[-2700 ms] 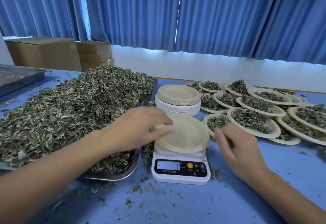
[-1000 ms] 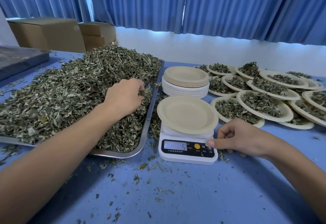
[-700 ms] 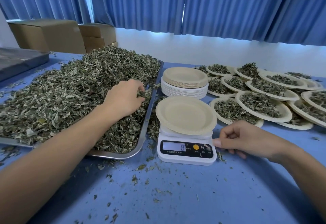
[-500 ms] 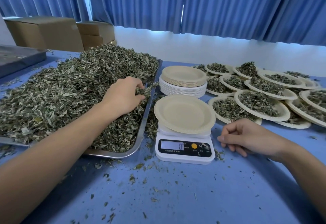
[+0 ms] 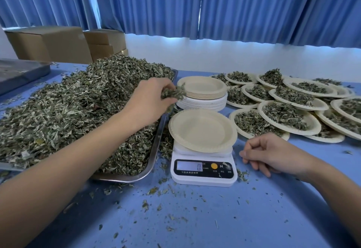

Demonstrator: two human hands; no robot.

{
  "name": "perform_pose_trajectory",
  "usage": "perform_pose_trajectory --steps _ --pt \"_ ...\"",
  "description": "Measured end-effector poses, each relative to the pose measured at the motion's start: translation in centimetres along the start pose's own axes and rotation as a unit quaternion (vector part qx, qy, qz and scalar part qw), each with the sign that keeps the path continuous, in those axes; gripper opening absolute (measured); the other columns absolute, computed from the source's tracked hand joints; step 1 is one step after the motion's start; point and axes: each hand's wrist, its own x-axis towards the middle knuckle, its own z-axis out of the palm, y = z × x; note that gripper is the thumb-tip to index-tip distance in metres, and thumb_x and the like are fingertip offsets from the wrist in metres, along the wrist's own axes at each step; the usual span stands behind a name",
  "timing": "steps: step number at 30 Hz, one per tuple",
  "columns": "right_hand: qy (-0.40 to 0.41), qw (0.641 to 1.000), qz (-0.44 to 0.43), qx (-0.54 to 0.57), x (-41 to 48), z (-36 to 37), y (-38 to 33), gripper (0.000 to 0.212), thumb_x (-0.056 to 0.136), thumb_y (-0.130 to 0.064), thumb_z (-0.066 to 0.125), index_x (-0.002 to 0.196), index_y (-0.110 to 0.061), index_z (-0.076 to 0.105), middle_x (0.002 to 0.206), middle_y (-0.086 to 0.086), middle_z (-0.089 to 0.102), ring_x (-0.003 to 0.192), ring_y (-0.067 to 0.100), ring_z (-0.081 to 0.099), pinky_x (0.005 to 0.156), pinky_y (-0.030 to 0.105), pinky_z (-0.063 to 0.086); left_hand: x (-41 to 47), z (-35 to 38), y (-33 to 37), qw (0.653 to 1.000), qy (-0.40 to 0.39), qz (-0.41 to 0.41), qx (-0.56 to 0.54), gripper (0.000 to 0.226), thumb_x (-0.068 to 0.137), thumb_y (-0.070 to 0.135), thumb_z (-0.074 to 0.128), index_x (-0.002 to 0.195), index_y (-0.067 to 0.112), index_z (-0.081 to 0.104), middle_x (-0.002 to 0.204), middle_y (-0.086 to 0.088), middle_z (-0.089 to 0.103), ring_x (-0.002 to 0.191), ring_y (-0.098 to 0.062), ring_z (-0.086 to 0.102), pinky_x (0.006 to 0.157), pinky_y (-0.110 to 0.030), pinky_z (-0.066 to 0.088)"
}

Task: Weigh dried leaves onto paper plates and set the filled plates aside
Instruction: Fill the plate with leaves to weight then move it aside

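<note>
As hand grips leaves, one plate, one scale

A person's left hand grips a clump of dried leaves above the edge of a heaped metal tray, just beside an empty paper plate that sits on a digital kitchen scale reading 0. The right hand rests with loosely curled fingers on the blue table beside the scale. Behind it are a stack of unused plates and overlapping filled plates.

L edge cuts tray — R edge, filled plates; scale print too small to read.
</note>
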Motion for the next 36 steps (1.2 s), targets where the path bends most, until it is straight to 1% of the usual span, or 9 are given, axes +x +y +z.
perform_pose_trajectory --steps 3,7,10,14,17,21,25,32,36 --pt "0.003 1.000 -0.001 0.000 0.0 0.0 0.0 0.029 0.097 -0.020 0.068 0.072 -0.006 0.068 0.058 0.011 0.061 0.037 0.016 0.048 0.037 0.018 0.026 0.6 0.4 2.5 0.996 -0.051 0.037 -0.066 0.019 0.084 0.032 0.081 0.096 0.035 0.067 0.086 0.019 0.061 0.079 0.005 0.054 0.070 -0.018 0.044" --pt "0.012 1.000 -0.002 0.002 -0.1 0.1 0.0 0.029 0.097 -0.021 0.067 0.074 -0.004 0.067 0.057 0.012 0.060 0.036 0.017 0.047 0.036 0.018 0.025 0.6 1.1 3.9 0.966 -0.243 0.043 -0.070 0.033 0.076 0.043 0.086 0.105 0.034 0.073 0.092 0.009 0.070 0.080 -0.005 0.065 0.081 -0.027 0.053" --pt "0.014 1.000 -0.002 0.005 0.0 0.1 0.0 0.029 0.097 -0.020 0.067 0.076 -0.001 0.067 0.057 0.013 0.060 0.035 0.016 0.047 0.036 0.017 0.024 1.1 0.6 2.8 0.976 -0.192 0.024 -0.098 0.035 0.079 0.050 0.080 0.108 0.032 0.073 0.090 0.010 0.070 0.079 -0.004 0.065 0.083 -0.028 0.052" --pt "0.017 1.000 0.000 0.001 0.0 0.1 0.0 0.028 0.097 -0.021 0.067 0.075 -0.004 0.068 0.057 0.013 0.060 0.036 0.017 0.047 0.036 0.017 0.025 2.4 -1.8 -0.1 0.981 -0.182 -0.012 0.060 0.023 0.097 0.043 0.061 0.110 0.026 0.070 0.095 0.011 0.065 0.075 -0.006 0.061 0.065 -0.023 0.045" --pt "0.019 1.000 0.002 -0.002 0.0 0.2 -0.1 0.028 0.097 -0.021 0.067 0.075 -0.006 0.068 0.057 0.013 0.060 0.036 0.018 0.047 0.036 0.018 0.025 2.7 -2.7 -2.5 0.932 -0.313 -0.041 0.180 0.031 0.095 0.041 0.065 0.118 0.021 0.066 0.114 0.005 0.063 0.093 -0.015 0.063 0.084 -0.033 0.052" --pt "0.026 1.000 0.003 -0.004 0.0 0.3 -0.2 0.027 0.097 -0.020 0.066 0.076 -0.003 0.068 0.057 0.014 0.060 0.037 0.019 0.047 0.038 0.018 0.024 2.2 -1.3 -3.6 0.873 -0.435 -0.049 0.216 0.046 0.084 0.036 0.078 0.123 0.019 0.061 0.110 -0.004 0.063 0.086 -0.024 0.063 0.077 -0.040 0.056" --pt "0.028 1.000 0.003 -0.009 -0.1 0.4 -0.4 0.027 0.098 -0.020 0.066 0.077 -0.002 0.068 0.057 0.014 0.060 0.038 0.019 0.048 0.038 0.019 0.024 2.7 -1.5 -4.2 0.885 -0.434 -0.093 0.144 0.051 0.078 0.028 0.086 0.121 0.020 0.059 0.096 -0.007 0.058 0.074 -0.026 0.051 0.063 -0.033 0.049" --pt "0.027 1.000 0.001 -0.006 -0.2 0.5 -0.5 0.028 0.098 -0.021 0.066 0.078 -0.003 0.069 0.058 0.014 0.060 0.038 0.019 0.047 0.039 0.020 0.024 2.9 -2.3 -3.6 0.923 -0.350 -0.092 0.131 0.055 0.080 0.024 0.085 0.129 0.012 0.063 0.093 0.002 0.059 0.072 -0.019 0.060 0.058 -0.029 0.052" --pt "0.028 1.000 -0.006 -0.008 -0.4 0.5 -0.5 0.027 0.098 -0.021 0.066 0.078 -0.003 0.070 0.058 0.015 0.060 0.039 0.020 0.048 0.039 0.020 0.025 3.3 -2.7 -3.7 0.947 -0.279 -0.078 0.138 0.052 0.080 0.028 0.085 0.126 0.015 0.066 0.097 0.004 0.053 0.090 -0.022 0.052 0.084 -0.032 0.044"
